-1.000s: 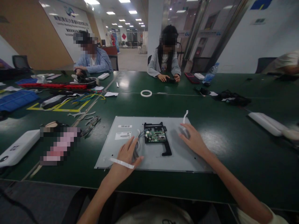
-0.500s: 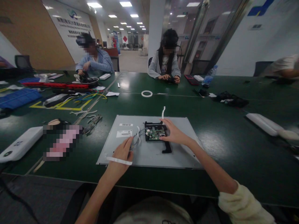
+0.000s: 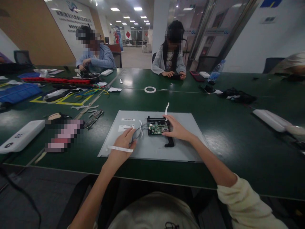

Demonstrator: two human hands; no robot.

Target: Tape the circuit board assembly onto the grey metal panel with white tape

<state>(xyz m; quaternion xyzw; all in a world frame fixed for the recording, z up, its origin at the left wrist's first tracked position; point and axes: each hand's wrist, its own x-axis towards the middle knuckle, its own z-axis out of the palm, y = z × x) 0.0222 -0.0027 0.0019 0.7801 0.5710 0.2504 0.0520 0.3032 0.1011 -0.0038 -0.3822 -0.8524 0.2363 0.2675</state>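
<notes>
A flat grey panel with paper labels lies on the table before me. On it sits a green circuit board in a black bracket with an arm toward me. My right hand is closed round the right side of the bracket, thumb near, fingers far. A white tape strip sticks up by its fingertips. My left hand curls round grey cables that run to the board's left side; its fingertips are partly hidden. Another white tape strip crosses the back of that hand.
Left are a white power bank, a blurred pink item and pliers. A tape roll lies beyond the panel. A blue tray, a water bottle and a white device stand farther out. Two people sit opposite.
The view has tipped slightly downward, so everything sits higher in it. My left hand has shifted a little away from me along the cables. My right hand keeps its place on the bracket.
</notes>
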